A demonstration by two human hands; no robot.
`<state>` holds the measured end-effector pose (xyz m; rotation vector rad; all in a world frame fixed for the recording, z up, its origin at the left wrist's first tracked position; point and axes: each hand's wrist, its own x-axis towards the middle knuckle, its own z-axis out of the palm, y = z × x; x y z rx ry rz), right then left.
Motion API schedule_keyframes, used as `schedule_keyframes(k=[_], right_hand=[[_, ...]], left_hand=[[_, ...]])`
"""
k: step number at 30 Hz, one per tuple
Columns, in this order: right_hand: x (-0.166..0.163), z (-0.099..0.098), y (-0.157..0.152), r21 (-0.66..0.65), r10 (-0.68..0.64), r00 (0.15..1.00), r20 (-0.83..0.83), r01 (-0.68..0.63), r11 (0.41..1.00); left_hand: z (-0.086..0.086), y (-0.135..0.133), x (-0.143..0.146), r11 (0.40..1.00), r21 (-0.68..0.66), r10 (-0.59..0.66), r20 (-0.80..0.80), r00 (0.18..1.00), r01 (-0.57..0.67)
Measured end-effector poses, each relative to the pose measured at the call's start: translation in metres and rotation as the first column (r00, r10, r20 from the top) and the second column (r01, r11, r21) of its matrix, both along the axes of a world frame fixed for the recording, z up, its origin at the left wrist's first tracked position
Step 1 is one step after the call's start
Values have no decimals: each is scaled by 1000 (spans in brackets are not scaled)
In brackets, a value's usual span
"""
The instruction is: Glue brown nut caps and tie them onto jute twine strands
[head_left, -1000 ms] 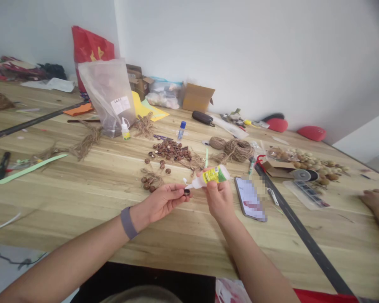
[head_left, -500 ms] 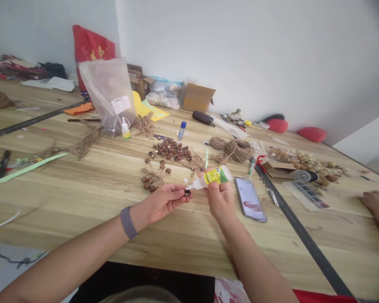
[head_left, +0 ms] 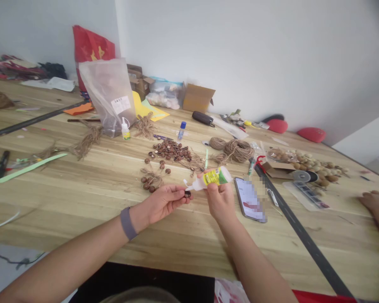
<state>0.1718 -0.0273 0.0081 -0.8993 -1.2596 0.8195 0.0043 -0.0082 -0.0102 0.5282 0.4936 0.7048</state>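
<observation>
My left hand (head_left: pixel 164 202) pinches a small dark brown nut shell (head_left: pixel 187 194) between thumb and fingertips above the wooden table (head_left: pixel 82 185). My right hand (head_left: pixel 220 198) grips a small glue bottle (head_left: pixel 212 177) with a yellow-green label, tilted so its white nozzle points down-left just above the shell. A grey band sits on my left wrist. A pile of similar brown shells (head_left: pixel 172 150) lies behind my hands, with a smaller cluster on twine (head_left: pixel 150 182) closer in.
A phone (head_left: pixel 250 198) lies right of my right hand, beside a long black bar (head_left: pixel 303 235). A twine ball (head_left: pixel 236 150), a clear plastic bag (head_left: pixel 109 94), a second glue bottle (head_left: pixel 125 129) and cardboard boxes stand behind. Another person's hand (head_left: pixel 377 206) rests at far right.
Almost nothing moves: the glue bottle's nozzle stays over the shell, with only a slight shift of both hands.
</observation>
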Motion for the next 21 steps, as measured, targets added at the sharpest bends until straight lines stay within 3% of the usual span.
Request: schedule_keyframes(k=[21], right_hand=[[-1,7,-3,11,-46,998,40,46,999]], left_hand=[[-3,1,0,1000,17,-13,-4,1000,13]])
